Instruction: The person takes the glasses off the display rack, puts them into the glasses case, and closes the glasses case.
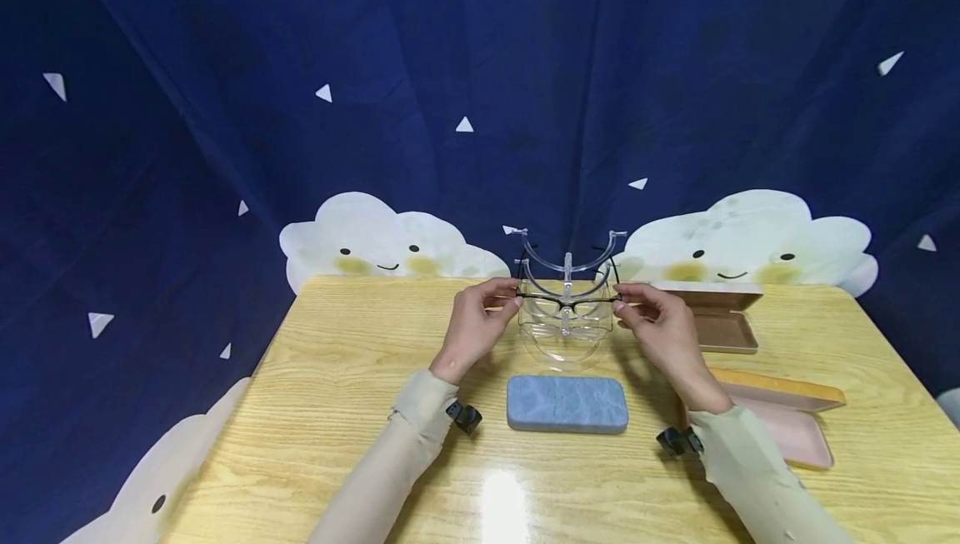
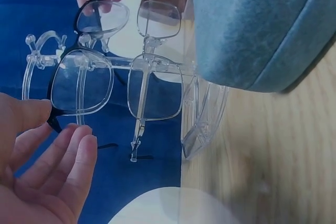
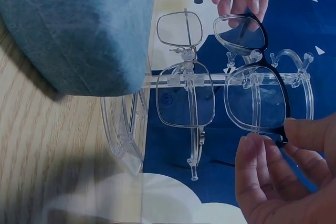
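Black-framed glasses (image 1: 566, 305) are at a clear plastic stand (image 1: 567, 269), in front of one of its curved arms. My left hand (image 1: 480, 321) pinches their left hinge corner between thumb and fingers; my right hand (image 1: 660, 330) pinches the right corner. Both wrist views show the dark frame (image 2: 51, 80) at the stand's nose piece; whether it bears the weight I cannot tell. Thin metal-rimmed glasses (image 3: 186, 126) sit on the tier below. The stand's upper arms hold no glasses.
A closed blue marbled case (image 1: 567, 404) lies in front of the stand. At the right are an open brown case (image 1: 723, 331) and, nearer, an open case with orange lid and pink inside (image 1: 798, 436), partly behind my right forearm. A dark blue curtain (image 1: 450, 44) hangs behind the table.
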The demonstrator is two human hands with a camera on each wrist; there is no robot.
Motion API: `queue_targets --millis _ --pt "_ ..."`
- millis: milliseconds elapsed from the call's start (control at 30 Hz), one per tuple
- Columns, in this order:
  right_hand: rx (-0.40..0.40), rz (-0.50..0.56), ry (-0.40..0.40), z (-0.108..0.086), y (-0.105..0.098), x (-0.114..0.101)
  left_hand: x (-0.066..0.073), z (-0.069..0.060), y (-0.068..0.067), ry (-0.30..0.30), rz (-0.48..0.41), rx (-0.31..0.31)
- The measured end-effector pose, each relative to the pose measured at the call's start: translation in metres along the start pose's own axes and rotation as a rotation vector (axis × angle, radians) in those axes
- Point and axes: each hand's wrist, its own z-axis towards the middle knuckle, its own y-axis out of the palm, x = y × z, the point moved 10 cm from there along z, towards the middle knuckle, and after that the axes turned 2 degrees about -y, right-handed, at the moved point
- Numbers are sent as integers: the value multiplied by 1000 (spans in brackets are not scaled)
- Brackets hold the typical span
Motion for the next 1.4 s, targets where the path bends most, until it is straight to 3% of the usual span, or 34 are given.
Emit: queue_targets --millis 767,1133,1400 --pt "17 -7 -28 0 -1 -4 1 3 1 -4 -59 16" --pt "31 -26 -62 -4 -6 -23 13 -2 -8 16 -80 29" --pt "41 -47 -99 -14 -13 -40 25 -14 -16 41 -130 26"
